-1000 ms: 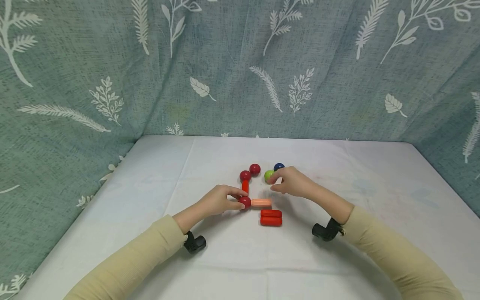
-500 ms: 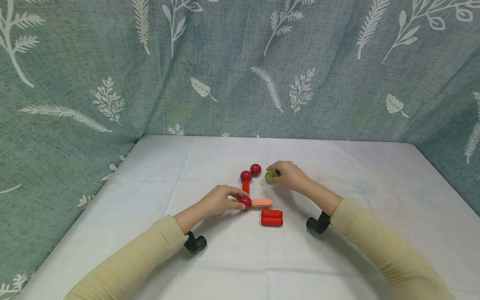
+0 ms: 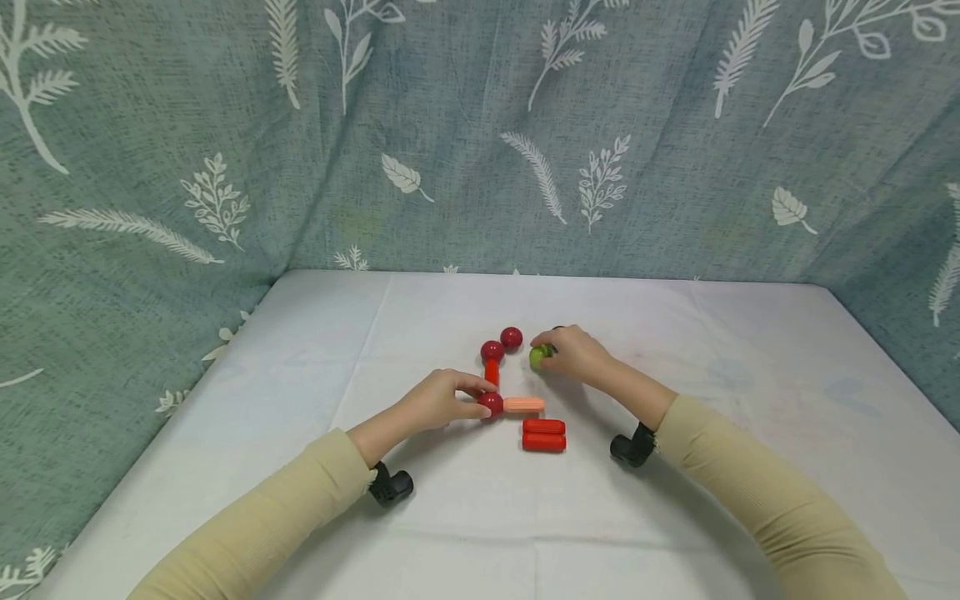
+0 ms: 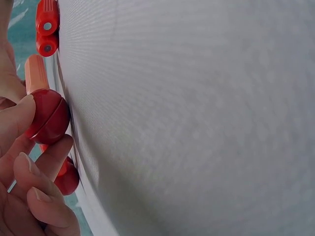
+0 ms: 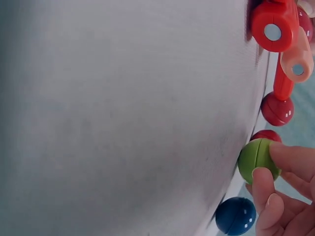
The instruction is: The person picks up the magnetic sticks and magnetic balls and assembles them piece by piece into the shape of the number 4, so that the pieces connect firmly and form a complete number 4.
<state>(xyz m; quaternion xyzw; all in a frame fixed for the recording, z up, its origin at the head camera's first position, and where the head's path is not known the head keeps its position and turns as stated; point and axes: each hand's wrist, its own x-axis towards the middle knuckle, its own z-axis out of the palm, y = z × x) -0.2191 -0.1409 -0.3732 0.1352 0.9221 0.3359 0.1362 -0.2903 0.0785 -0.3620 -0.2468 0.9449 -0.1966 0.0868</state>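
Observation:
My left hand (image 3: 444, 400) pinches a red ball (image 4: 51, 117) between thumb and fingers on the white cloth. An orange ribbed rod (image 3: 523, 405) joins that ball on its right, and a red rod (image 3: 491, 372) runs from it up to a second red ball (image 3: 492, 352). My right hand (image 3: 579, 353) has thumb and fingers on a green ball (image 5: 257, 161), which seems to rest on the cloth. Beside the green ball sits a dark blue ball (image 5: 236, 216), mostly hidden by the right hand in the head view. The rods' visible ends carry round metal discs.
Two red rods (image 3: 543, 435) lie side by side in front of the orange rod. Another red ball (image 3: 512, 337) is next to the linked one, farther back. White cloth (image 3: 450, 533) covers the table; a patterned green curtain (image 3: 465, 150) hangs behind it.
My right hand has moved in to the left and taken hold of the green ball, covering most of the blue ball. The left hand has stayed on its red ball.

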